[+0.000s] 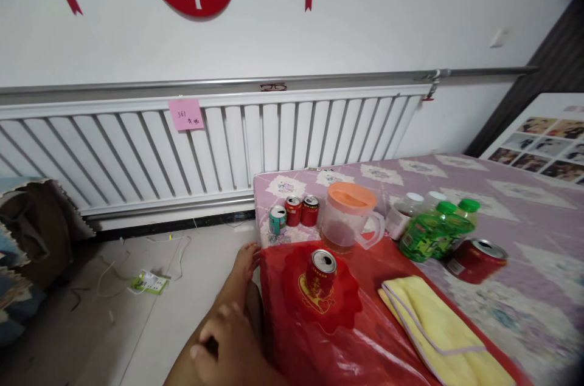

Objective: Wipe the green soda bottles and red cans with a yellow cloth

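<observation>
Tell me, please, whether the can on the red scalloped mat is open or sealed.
Open: the can stands upright with a dark mouth hole in its silver top.

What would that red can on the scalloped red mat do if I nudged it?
The red can might dent if squeezed, being apparently thin metal. Taller than wide, it may tip if pushed near its rim. Its top is open, so any contents, hidden from view, could spill.
</observation>
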